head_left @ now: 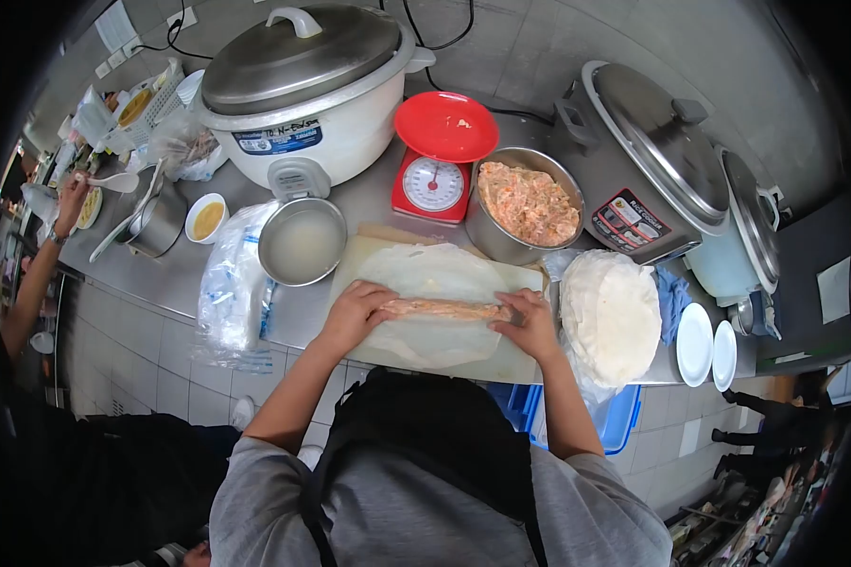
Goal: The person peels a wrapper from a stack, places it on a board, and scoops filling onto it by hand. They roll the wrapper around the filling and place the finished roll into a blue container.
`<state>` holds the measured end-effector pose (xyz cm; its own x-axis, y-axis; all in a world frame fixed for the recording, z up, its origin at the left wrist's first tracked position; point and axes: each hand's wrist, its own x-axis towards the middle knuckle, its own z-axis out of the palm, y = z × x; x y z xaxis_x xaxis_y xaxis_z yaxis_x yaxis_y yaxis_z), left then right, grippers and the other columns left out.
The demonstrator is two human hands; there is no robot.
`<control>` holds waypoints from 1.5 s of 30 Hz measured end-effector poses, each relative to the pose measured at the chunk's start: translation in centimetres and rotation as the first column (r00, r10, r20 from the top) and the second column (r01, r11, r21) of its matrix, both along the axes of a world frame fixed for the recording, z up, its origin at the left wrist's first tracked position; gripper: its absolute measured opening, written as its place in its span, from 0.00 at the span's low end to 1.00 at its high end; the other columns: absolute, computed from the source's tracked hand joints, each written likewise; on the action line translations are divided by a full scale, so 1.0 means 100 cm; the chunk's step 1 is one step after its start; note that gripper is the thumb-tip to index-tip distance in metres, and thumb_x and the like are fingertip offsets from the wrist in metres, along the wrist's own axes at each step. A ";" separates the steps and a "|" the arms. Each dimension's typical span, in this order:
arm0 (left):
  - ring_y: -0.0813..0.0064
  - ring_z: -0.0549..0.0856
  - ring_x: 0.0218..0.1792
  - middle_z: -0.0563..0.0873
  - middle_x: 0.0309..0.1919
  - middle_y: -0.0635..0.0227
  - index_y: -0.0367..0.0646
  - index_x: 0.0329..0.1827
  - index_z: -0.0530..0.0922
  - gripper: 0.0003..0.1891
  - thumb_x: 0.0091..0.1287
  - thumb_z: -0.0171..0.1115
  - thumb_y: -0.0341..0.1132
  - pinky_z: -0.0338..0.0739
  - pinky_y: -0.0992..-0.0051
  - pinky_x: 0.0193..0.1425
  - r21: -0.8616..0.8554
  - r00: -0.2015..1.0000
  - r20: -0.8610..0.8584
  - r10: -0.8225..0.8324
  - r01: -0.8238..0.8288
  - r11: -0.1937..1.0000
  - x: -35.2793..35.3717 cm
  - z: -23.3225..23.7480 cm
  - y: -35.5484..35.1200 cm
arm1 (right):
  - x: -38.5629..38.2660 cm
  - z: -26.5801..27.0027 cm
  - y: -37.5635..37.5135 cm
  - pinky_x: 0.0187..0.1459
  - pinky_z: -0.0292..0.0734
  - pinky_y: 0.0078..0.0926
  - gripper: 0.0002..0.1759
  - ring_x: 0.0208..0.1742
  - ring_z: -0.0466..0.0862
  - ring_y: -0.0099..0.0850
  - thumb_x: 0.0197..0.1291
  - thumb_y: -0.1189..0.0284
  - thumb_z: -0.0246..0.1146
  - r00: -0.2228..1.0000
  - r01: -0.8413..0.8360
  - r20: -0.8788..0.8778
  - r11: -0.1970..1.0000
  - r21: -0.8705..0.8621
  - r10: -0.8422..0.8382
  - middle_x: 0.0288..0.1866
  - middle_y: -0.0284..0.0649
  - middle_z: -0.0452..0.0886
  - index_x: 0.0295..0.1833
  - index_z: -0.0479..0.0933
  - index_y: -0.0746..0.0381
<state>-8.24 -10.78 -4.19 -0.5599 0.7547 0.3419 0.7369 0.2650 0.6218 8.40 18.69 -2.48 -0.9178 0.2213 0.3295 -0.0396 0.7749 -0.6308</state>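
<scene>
A long strip of pinkish minced filling (444, 309) lies across a thin, pale, round wrapper sheet (425, 269) on a cutting board (359, 257). At the strip's left end, my left hand (352, 317) has its thumb and fingers closed around the filling. My right hand (529, 326) pinches the right end in the same way. Behind the board, a metal pot (528, 203) holds a heap of orange-flecked minced filling. A round stack of white wrapper sheets (611, 317) sits to the right of my right hand.
A bowl of cloudy liquid (303, 242) and a plastic-wrapped pack (232, 283) stand left of the board. Behind are a red kitchen scale (432, 184), a large rice cooker (303, 104) and another rice cooker (648, 161). At far left, a co-worker's hand (72, 198) holds a ladle.
</scene>
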 end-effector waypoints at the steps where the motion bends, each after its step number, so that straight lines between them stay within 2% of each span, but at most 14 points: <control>1: 0.63 0.81 0.44 0.85 0.43 0.65 0.45 0.52 0.83 0.19 0.55 0.70 0.34 0.75 0.67 0.53 -0.027 1.000 -0.003 -0.018 0.018 0.999 -0.003 -0.002 -0.004 | 0.000 -0.005 -0.001 0.42 0.72 0.33 0.18 0.36 0.78 0.36 0.36 0.71 0.77 1.000 0.016 0.013 0.999 0.034 -0.017 0.32 0.35 0.79 0.40 0.87 0.54; 3: 0.63 0.81 0.43 0.85 0.44 0.65 0.45 0.54 0.82 0.21 0.55 0.70 0.34 0.76 0.68 0.52 -0.073 0.998 -0.009 -0.057 0.056 0.996 -0.008 -0.004 -0.008 | 0.001 -0.014 0.001 0.42 0.73 0.33 0.19 0.35 0.78 0.36 0.35 0.70 0.78 0.998 0.049 0.036 0.993 0.109 -0.053 0.32 0.35 0.79 0.40 0.87 0.53; 6: 0.66 0.82 0.43 0.87 0.44 0.67 0.45 0.55 0.83 0.22 0.55 0.71 0.33 0.76 0.70 0.52 -0.059 0.988 0.135 -0.075 0.084 0.995 -0.015 -0.001 -0.012 | 0.000 -0.010 0.000 0.40 0.73 0.34 0.18 0.34 0.77 0.36 0.36 0.70 0.77 0.998 0.040 0.042 0.994 0.101 -0.045 0.31 0.34 0.79 0.40 0.87 0.53; 9: 0.68 0.83 0.44 0.88 0.45 0.68 0.46 0.54 0.84 0.21 0.55 0.71 0.34 0.76 0.72 0.53 0.156 0.997 0.061 -0.039 0.029 0.987 -0.013 -0.003 -0.018 | -0.004 0.025 -0.020 0.39 0.73 0.34 0.16 0.34 0.77 0.36 0.36 0.71 0.77 0.985 0.069 0.138 0.966 0.247 -0.105 0.30 0.34 0.80 0.37 0.87 0.53; 15: 0.68 0.83 0.45 0.88 0.45 0.67 0.46 0.47 0.86 0.15 0.55 0.70 0.34 0.77 0.73 0.54 0.050 0.984 0.120 -0.128 0.123 0.991 -0.024 -0.008 -0.024 | -0.016 0.020 -0.026 0.40 0.73 0.36 0.12 0.35 0.78 0.36 0.37 0.71 0.76 0.973 0.109 0.180 0.972 0.206 -0.148 0.29 0.34 0.82 0.33 0.87 0.54; 18: 0.70 0.83 0.45 0.88 0.45 0.70 0.48 0.45 0.87 0.13 0.55 0.70 0.36 0.77 0.74 0.52 0.107 0.985 -0.124 -0.122 0.136 0.985 -0.023 -0.003 -0.016 | -0.042 0.022 -0.053 0.42 0.71 0.35 0.10 0.36 0.78 0.35 0.38 0.72 0.76 0.999 -0.016 0.035 0.988 0.153 0.011 0.28 0.32 0.81 0.31 0.86 0.54; 21: 0.70 0.83 0.43 0.89 0.43 0.70 0.48 0.43 0.87 0.12 0.55 0.70 0.36 0.77 0.73 0.50 0.056 0.989 0.012 -0.147 0.146 0.988 -0.010 -0.002 0.001 | -0.065 0.012 -0.090 0.45 0.68 0.32 0.09 0.37 0.79 0.33 0.38 0.72 0.75 0.988 -0.130 0.099 0.981 0.143 0.116 0.28 0.30 0.82 0.30 0.85 0.53; 24: 0.69 0.84 0.41 0.89 0.41 0.69 0.46 0.42 0.87 0.12 0.55 0.69 0.36 0.78 0.71 0.49 0.039 0.995 -0.004 -0.101 0.101 0.994 -0.004 -0.005 0.012 | -0.069 0.005 -0.086 0.47 0.67 0.30 0.09 0.38 0.79 0.32 0.39 0.72 0.75 0.982 -0.120 0.163 0.985 0.127 0.098 0.29 0.28 0.82 0.29 0.84 0.52; 27: 0.66 0.85 0.41 0.89 0.40 0.67 0.43 0.40 0.87 0.12 0.54 0.69 0.35 0.78 0.69 0.50 0.006 0.998 -0.017 -0.056 0.056 0.998 0.004 -0.003 0.025 | -0.059 0.016 -0.079 0.46 0.67 0.31 0.08 0.38 0.80 0.31 0.40 0.73 0.74 0.993 -0.081 0.086 0.996 -0.043 0.085 0.29 0.27 0.83 0.29 0.84 0.52; 30: 0.65 0.85 0.42 0.89 0.40 0.65 0.40 0.40 0.86 0.12 0.55 0.69 0.35 0.78 0.68 0.50 -0.003 0.994 -0.051 -0.100 0.100 0.995 0.010 -0.005 0.041 | -0.059 -0.004 -0.070 0.46 0.67 0.31 0.08 0.37 0.79 0.30 0.39 0.73 0.75 0.994 -0.098 0.060 0.993 0.068 0.094 0.30 0.27 0.83 0.28 0.84 0.52; 36: 0.64 0.85 0.42 0.88 0.41 0.64 0.40 0.42 0.86 0.13 0.55 0.69 0.35 0.78 0.68 0.52 -0.062 0.990 -0.023 -0.136 0.134 0.989 0.017 -0.003 0.064 | -0.043 -0.006 -0.047 0.46 0.69 0.31 0.09 0.37 0.79 0.31 0.39 0.72 0.75 0.991 -0.065 0.116 0.997 -0.029 0.068 0.30 0.27 0.82 0.29 0.84 0.52; 39: 0.63 0.84 0.42 0.88 0.42 0.63 0.41 0.44 0.85 0.15 0.53 0.70 0.35 0.78 0.68 0.52 0.017 0.981 -0.007 -0.196 0.196 0.981 0.023 -0.009 0.078 | -0.040 -0.010 -0.041 0.45 0.69 0.31 0.09 0.36 0.79 0.32 0.38 0.73 0.75 0.996 -0.070 0.051 0.998 0.007 0.069 0.30 0.26 0.82 0.30 0.85 0.52; 42: 0.63 0.84 0.43 0.88 0.42 0.62 0.42 0.45 0.85 0.17 0.52 0.70 0.35 0.77 0.68 0.52 -0.105 0.991 0.013 -0.136 0.137 0.985 0.029 -0.005 0.084 | -0.027 0.001 -0.036 0.46 0.69 0.31 0.12 0.37 0.79 0.32 0.36 0.72 0.76 0.998 0.028 0.062 0.999 -0.044 -0.025 0.31 0.27 0.82 0.32 0.86 0.52; 45: 0.62 0.84 0.43 0.87 0.38 0.63 0.43 0.43 0.85 0.15 0.52 0.70 0.35 0.77 0.68 0.52 -0.076 0.986 -0.065 -0.152 0.147 0.986 0.032 -0.009 0.096 | -0.025 -0.021 -0.026 0.46 0.70 0.31 0.15 0.39 0.79 0.32 0.34 0.71 0.77 0.998 0.036 0.054 0.999 -0.013 -0.035 0.32 0.28 0.83 0.34 0.86 0.52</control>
<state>-5.00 -1.18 -5.10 -0.4152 0.8519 0.3193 0.8128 0.1898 0.5507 5.91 16.06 -4.60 -0.9255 0.2583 0.2769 0.0219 0.7665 -0.6419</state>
